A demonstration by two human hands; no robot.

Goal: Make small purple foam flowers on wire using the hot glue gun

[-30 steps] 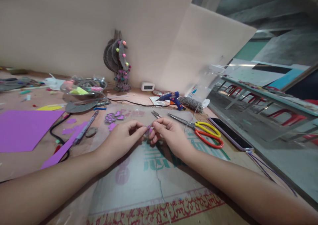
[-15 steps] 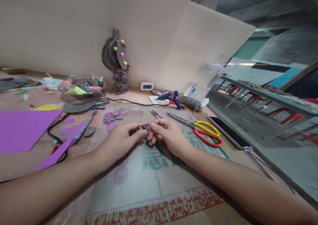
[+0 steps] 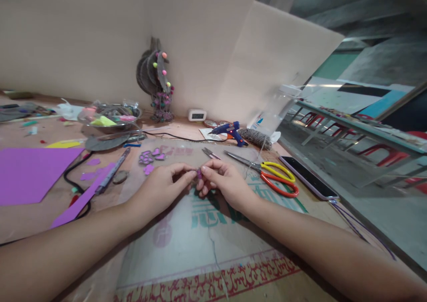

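In the middle of the mat, a small purple piece with a grey edge [image 3: 199,174] sits between my fingertips. My left hand [image 3: 167,182] pinches at its left side, thumb and forefinger closed. From the other side my right hand [image 3: 227,182] grips it between thumb and bent fingers. Much of the piece is covered by the fingers. A thin grey strand [image 3: 214,248] lies on the mat below the hands. Just behind my left hand lie several purple shapes with grey edges [image 3: 146,158] and a plain purple cutout [image 3: 148,169].
Scissors with yellow and red handles [image 3: 278,177] and small snips [image 3: 209,153] lie right of centre. A phone [image 3: 308,177] rests at the table's right edge. Behind are a blue glue gun [image 3: 230,130] and grey yarn [image 3: 256,138]. Purple sheet [image 3: 33,173] and pen [image 3: 113,171] lie left.
The small piece has turned between my fingers, so more of its purple side shows. My left fingertips have shifted slightly; both arms stay in place.
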